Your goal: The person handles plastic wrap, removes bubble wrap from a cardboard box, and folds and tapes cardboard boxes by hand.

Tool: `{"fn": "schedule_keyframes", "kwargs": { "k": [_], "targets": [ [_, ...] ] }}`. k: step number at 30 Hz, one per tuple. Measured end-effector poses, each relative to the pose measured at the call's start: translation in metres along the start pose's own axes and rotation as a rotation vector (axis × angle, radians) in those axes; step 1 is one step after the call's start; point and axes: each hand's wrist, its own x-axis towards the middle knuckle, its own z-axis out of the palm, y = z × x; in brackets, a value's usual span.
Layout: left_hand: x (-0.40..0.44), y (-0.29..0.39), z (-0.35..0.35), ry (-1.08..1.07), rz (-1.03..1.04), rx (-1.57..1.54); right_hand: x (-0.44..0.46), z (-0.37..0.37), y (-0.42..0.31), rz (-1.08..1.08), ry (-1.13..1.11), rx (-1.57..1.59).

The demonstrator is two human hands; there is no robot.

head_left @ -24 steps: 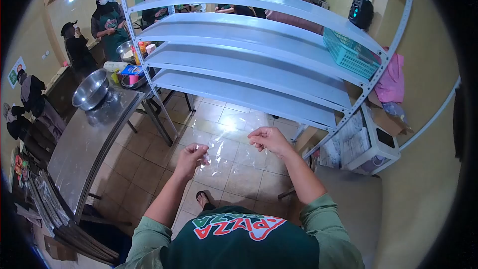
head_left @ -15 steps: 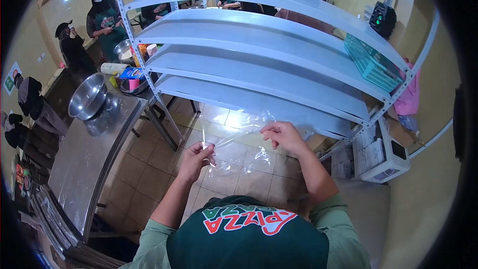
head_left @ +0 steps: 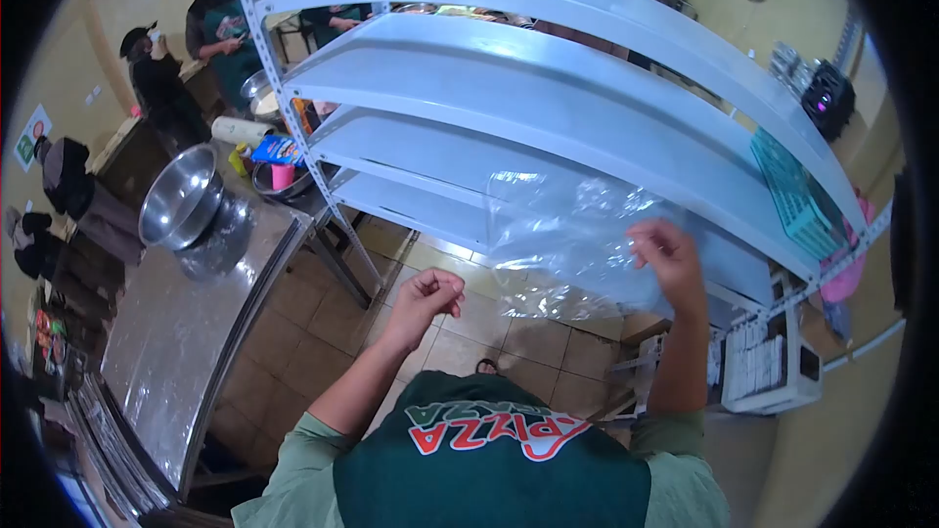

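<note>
A clear plastic bag [head_left: 562, 244] hangs spread out in front of the metal shelf, crinkled and full of reflections. My right hand [head_left: 668, 259] has its fingers pinched on the bag's right side. Left of the bag, with a gap between, is my left hand [head_left: 427, 305]; its fingers are curled together and I see nothing in them. Both hands are raised above the tiled floor, in front of my dark green apron [head_left: 489, 474].
Ahead stands a grey metal shelf rack [head_left: 469, 64] with a teal basket [head_left: 797, 196] at its right. On the left, a steel table [head_left: 186, 332] carries a large metal bowl [head_left: 181, 198]. A white crate [head_left: 768, 367] sits at lower right. Several people work beyond.
The plastic bag has moved right and opened out wider. My left hand has come off it, while my right hand has swung right with it. The view has shifted slightly.
</note>
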Motion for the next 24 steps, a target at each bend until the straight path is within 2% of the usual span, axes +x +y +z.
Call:
{"fn": "schedule_keyframes", "kwargs": {
  "k": [7,9,13,17,21,22,24],
  "targets": [
    [0.023,0.033,-0.007,0.151,0.146,0.096,0.069,-0.01,-0.023,-0.23,-0.028,-0.016],
    [0.029,0.041,-0.01,0.216,0.18,0.12,0.09,0.0,-0.021,-0.32,-0.081,-0.123],
    [0.03,0.025,-0.019,0.313,0.144,0.09,0.126,0.042,-0.026,-0.377,-0.218,-0.153],
    [0.021,0.001,-0.027,0.384,0.092,0.106,0.159,0.086,-0.021,-0.569,-0.241,-0.258],
    [0.007,-0.017,-0.041,0.48,0.027,0.068,0.162,0.132,-0.019,-0.554,-0.346,-0.246],
    [0.003,-0.022,-0.043,0.518,0.013,0.058,0.167,0.14,-0.015,-0.638,-0.377,-0.273],
    [-0.005,-0.027,-0.052,0.586,-0.013,0.053,0.172,0.158,-0.005,-0.568,-0.451,-0.196]
  ]
}}
